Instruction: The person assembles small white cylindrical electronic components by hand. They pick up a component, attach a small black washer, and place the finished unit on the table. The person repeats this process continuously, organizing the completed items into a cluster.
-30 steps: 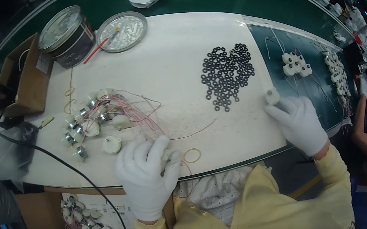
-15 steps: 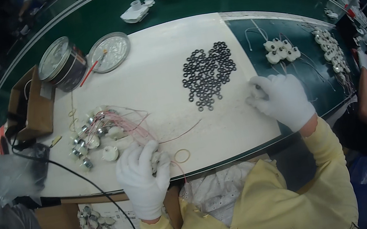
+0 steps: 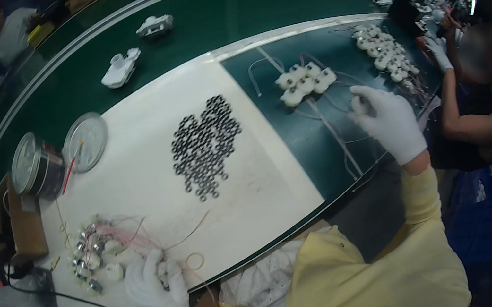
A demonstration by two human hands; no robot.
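Observation:
My left hand (image 3: pixel 158 298), in a white glove, is closed on a small motor (image 3: pixel 163 275) at the table's near left edge. A pink wire trails from it, and the fingers cover much of its body. Beside that hand lies a pile of small white and metal motors (image 3: pixel 91 260) with pink wires. My right hand (image 3: pixel 389 123), also gloved, is raised over the green mat at the right, its thumb and fingers curled together around something small that they mostly hide. Left of it sits a cluster of white motors (image 3: pixel 306 83) with black tops and pale wires.
Many small black rings (image 3: pixel 206 147) lie on the white board (image 3: pixel 255 171). A tin (image 3: pixel 36 166), a round lid (image 3: pixel 86 142) with a red-handled brush and a cardboard box (image 3: pixel 26 222) stand at left. White housings (image 3: pixel 121 69) rest beyond. At right, a co-worker's arm (image 3: pixel 475 121) reaches in near more motors (image 3: pixel 386 55).
My view has swung to the right, so the table appears shifted left. My right hand has moved rightward, off the white board's edge to beside the motor cluster. The left hand keeps its hold.

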